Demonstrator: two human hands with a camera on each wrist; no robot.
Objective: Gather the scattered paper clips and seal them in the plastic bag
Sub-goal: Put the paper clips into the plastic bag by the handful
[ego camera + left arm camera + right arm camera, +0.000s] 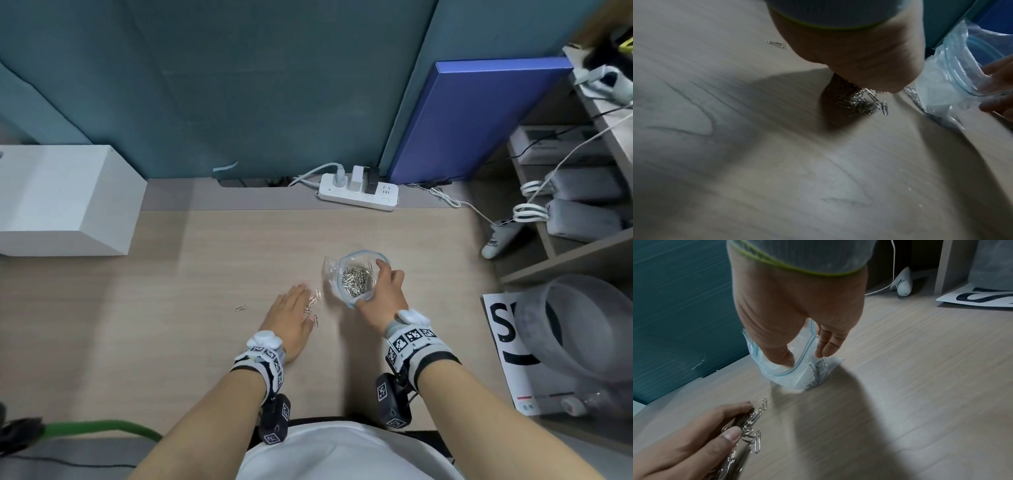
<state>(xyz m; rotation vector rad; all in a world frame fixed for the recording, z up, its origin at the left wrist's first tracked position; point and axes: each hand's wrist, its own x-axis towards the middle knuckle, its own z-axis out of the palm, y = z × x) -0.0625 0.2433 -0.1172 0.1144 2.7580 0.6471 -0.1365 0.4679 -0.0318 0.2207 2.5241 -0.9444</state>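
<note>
A clear plastic bag [356,279] stands on the wooden desk [205,260], right of centre, its blue-edged mouth held wide by the right hand [380,298], thumb inside one lip and fingers curled round the other; a heap of silver paper clips [356,281] is seen inside it; just left of the bag, loose paper clips [313,305] are covered and pressed by the flat, straight-fingered left hand [289,317]; one stray clip [240,308] lies further left; a white power strip [358,192] sits at the desk's far edge.
</note>
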